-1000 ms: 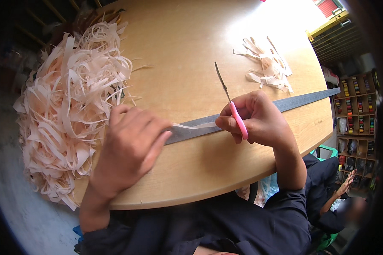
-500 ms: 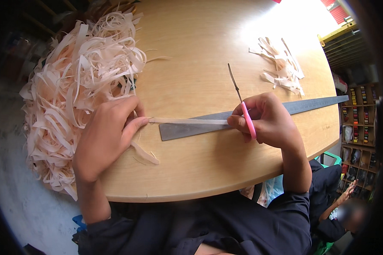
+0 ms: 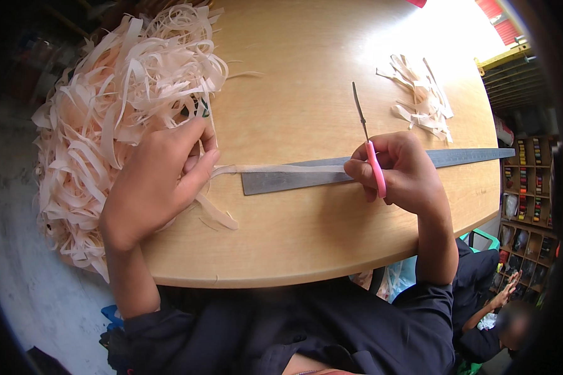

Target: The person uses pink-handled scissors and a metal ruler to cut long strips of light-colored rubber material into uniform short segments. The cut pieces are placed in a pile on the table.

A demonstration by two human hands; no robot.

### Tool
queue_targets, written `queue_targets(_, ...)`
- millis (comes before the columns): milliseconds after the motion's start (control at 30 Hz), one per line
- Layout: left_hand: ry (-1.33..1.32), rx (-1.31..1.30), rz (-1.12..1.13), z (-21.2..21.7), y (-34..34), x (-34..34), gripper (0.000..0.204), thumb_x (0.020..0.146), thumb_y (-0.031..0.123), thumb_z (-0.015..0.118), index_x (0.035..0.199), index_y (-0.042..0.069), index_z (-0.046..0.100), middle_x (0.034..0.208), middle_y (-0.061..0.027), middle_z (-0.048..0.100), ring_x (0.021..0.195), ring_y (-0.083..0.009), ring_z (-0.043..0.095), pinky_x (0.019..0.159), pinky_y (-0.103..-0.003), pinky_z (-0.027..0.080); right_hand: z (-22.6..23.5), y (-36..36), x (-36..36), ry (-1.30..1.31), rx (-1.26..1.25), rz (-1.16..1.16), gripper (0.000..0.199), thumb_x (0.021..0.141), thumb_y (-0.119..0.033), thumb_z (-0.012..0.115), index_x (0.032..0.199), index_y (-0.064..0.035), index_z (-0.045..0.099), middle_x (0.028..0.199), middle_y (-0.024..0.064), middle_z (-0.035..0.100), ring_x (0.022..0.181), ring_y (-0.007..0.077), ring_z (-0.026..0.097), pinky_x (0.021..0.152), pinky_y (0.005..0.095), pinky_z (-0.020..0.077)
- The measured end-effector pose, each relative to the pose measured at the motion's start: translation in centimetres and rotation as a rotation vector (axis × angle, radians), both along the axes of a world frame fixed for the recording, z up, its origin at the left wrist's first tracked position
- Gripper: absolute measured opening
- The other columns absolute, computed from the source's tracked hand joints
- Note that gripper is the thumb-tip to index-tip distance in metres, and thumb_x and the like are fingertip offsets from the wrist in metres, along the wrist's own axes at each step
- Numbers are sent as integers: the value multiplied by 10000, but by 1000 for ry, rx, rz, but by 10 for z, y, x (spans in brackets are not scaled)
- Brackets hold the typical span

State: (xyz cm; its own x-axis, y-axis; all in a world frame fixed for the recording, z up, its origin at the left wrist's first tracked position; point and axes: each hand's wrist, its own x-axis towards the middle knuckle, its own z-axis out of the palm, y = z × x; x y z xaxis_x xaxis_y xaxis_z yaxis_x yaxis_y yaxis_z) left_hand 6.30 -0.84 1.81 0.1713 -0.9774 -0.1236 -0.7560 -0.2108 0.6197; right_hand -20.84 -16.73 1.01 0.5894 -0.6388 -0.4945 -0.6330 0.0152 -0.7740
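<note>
My right hand (image 3: 397, 172) grips pink-handled scissors (image 3: 376, 169), their blades pointing away from me. Its thumb and forefinger also pinch one end of a pale fabric strip (image 3: 294, 169). The strip stretches leftward along a metal ruler (image 3: 269, 182) on the table, and its left part curls near my left thumb. My left hand (image 3: 159, 178) is closed at the edge of a large heap of pale fabric strips (image 3: 125, 94). A thin strand runs down to its fingertips; what they pinch is hard to see. A short loose scrap (image 3: 218, 215) lies beside that hand.
A small pile of cut strips (image 3: 422, 97) lies at the far right of the wooden table (image 3: 294, 250). Shelves with coloured spools (image 3: 528, 181) stand beyond the right edge. Another person (image 3: 491, 319) sits at the lower right, near a green stool (image 3: 481, 239).
My left fingertips have come off the strip's left end and moved slightly up toward the heap. My right hand, still holding scissors and strip, has shifted a little right.
</note>
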Motion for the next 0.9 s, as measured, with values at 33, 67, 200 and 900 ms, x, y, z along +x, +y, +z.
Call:
queue_targets(33,12,-2,-14,1,0,0,120,934,73,674,963,-31,624,745,-199,636,675,-327,649,660,-414,500,0,0,0,-4,-2,-4,251,922,-182,778,898,68,770,633,71,688,569,89,642,528,259,488)
queue_targets(67,24,-4,-28,1,-1,-1,126,933,78,683,971,-30,630,748,-196,637,677,-320,650,661,-411,500,0,1,0,-8,-4,-8,250,923,-181,778,900,68,771,634,71,689,567,88,641,527,257,487)
queue_targets(200,22,118,-123,0,-1,1,164,922,107,724,981,-28,651,792,-198,659,747,-321,670,711,-416,510,0,0,-1,-36,9,-11,244,930,-178,778,904,65,771,636,65,690,566,82,639,520,252,479)
queue_targets(900,-44,-11,-95,-3,7,17,114,940,69,644,925,-34,600,808,-185,613,761,-321,613,722,-394,484,-3,0,-3,-33,-5,-5,249,933,-168,768,884,75,747,641,70,686,586,80,621,531,264,476)
